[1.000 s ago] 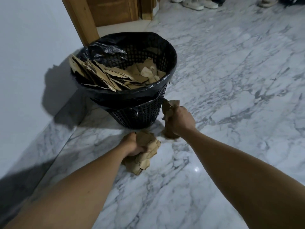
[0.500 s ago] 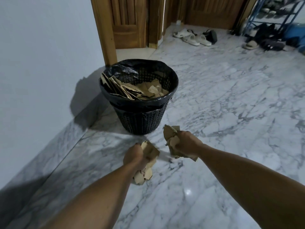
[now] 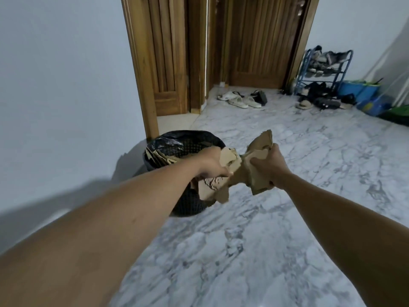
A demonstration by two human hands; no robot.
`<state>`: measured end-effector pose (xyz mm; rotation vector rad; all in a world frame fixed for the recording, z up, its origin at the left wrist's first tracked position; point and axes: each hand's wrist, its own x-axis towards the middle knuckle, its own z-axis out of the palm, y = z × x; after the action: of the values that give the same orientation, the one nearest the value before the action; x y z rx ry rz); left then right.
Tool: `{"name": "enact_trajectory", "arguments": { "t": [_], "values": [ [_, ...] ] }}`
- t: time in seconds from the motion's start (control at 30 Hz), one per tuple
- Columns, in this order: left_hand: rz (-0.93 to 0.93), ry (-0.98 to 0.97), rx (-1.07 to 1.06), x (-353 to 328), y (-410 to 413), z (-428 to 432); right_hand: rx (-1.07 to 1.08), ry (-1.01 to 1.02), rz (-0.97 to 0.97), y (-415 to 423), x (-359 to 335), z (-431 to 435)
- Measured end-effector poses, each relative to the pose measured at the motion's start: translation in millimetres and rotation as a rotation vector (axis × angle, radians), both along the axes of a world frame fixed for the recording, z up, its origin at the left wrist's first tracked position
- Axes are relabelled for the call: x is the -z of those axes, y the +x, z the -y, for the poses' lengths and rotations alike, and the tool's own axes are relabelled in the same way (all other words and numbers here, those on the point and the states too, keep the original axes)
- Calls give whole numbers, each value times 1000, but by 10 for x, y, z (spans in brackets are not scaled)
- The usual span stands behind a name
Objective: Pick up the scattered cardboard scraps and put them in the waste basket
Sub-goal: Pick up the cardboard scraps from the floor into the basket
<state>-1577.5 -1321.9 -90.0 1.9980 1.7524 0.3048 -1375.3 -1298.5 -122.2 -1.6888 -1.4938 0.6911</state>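
The basket (image 3: 163,144) stands on the marble floor (image 3: 287,218) by the wall, scraps inside. Over its near rim the left hand (image 3: 211,163) has its fingers clamped on a bunch of scraps (image 3: 213,188); just right, the right hand (image 3: 271,166) grips another bunch (image 3: 257,151), both bunches touching

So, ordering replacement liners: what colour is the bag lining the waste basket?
Black and glossy; the bin liner shows best in the head view, draped over the rim.

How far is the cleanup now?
Done: scraps already lie in the basket. In hand: the left hand and right hand each grip cardboard, lifted beside the rim. Left: drop both bunches in. No scraps show on the floor.
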Motion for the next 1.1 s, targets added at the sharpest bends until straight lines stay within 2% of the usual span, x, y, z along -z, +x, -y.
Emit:
{"name": "enact_trajectory", "arguments": {
  "t": [0.13,0.27,0.47,0.57,0.73,0.83,0.9,0.93,1.03,1.1],
  "values": [
    [208,175,-169,-539,-348,-106,45,5,-265,-271,-396,44],
    [519,230,-433,-454,-814,-182,7,19,-436,-598,-600,23],
    [835,147,-718,-301,-1416,-115,-46,-3,-423,-1049,-605,-113],
    [991,73,-847,-200,-1654,-228,-57,-112,-385,-1287,-540,-187],
    [1103,-14,-847,-193,-1582,-107,-247,-552,-521,-1597,-446,-228],
    [1227,-143,-715,-179,-1548,-223,-210,-524,-905,-1649,-346,-376],
    [1189,-286,-583,-193,-1500,-257,-128,-495,-1053,-1648,-252,-465],
    [1103,-299,-537,-177,-1486,-272,-106,-495,-1039,-1636,-216,-470],
    [702,-145,-504,-9,-1490,-318,-24,-456,-826,-1537,-139,-469],
    [571,-2,-523,113,-1541,-353,36,-375,-737,-1475,-131,-443]
  ]
}}
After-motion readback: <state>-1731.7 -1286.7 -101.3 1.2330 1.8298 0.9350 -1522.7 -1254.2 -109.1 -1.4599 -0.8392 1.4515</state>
